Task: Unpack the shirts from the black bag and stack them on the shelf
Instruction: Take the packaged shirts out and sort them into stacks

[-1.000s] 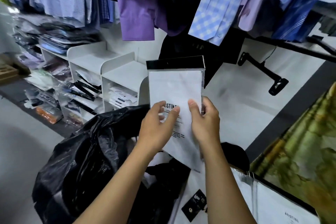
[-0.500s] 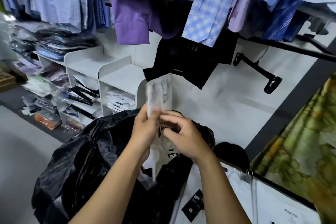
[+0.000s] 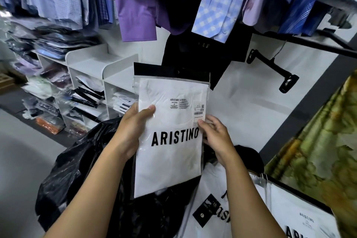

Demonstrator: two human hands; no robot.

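Both hands hold one packed shirt [image 3: 170, 160] upright in front of the person, above the open black bag [image 3: 77, 176]. The shirt is white, folded flat inside a clear plastic sleeve with a black strip at the top, and the word ARISTINO is printed in big black letters across the front. The left hand [image 3: 133, 129] grips the left edge of the pack, with the thumb lying on the front and the other fingers hidden behind it. The right hand [image 3: 216, 137] pinches the right edge just under the barcode label, with the thumb on the front and the fingers curled along the side.

The white shelf [image 3: 90, 63] stands behind the bag, to the left of the pack, and its lower compartments hold more packed clothes. More packed shirts [image 3: 299, 218] with the same print lie at the lower right, beside the bag. Hanging shirts [image 3: 218, 2] in blue, purple and check fill the rail above.
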